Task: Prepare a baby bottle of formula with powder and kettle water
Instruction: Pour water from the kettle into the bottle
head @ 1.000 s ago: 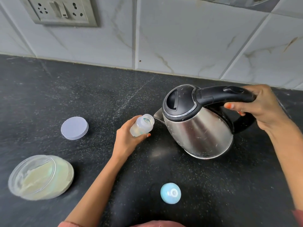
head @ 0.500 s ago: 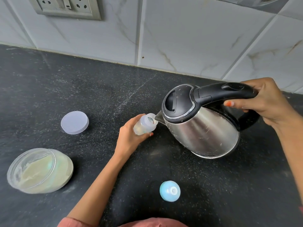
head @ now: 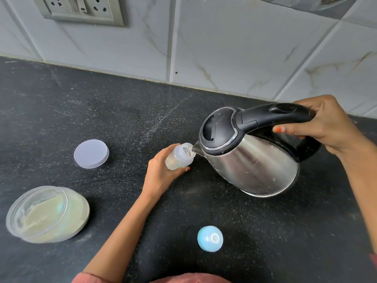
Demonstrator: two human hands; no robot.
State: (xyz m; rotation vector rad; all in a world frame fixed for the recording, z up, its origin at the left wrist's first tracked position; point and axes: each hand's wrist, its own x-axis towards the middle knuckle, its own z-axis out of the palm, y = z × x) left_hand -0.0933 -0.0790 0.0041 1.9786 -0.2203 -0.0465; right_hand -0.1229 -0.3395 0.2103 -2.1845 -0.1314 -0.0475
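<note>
Kettle [head: 251,160] of scuffed steel hangs tilted over the dark bench [head: 102,111], its spout [head: 196,149] at the open mouth of the small clear baby bottle [head: 179,158], touching or all but touching the rim. The right hand [head: 326,125] carries the kettle by its black handle [head: 275,114], grip wrapped round it, one orange-painted nail showing. At the kettle's spout side the left hand [head: 161,174] has its grip curled round the bottle's body, holding it leaning toward the spout; something pale shows inside. Whether water is running cannot be told.

Left of the kettle, well apart, a flat pale lid [head: 91,153] lies on the bench. Farther left and nearer the person is an open clear jar of powder [head: 47,215]. On the person's side of the kettle sits a blue teat cap [head: 210,238].
</note>
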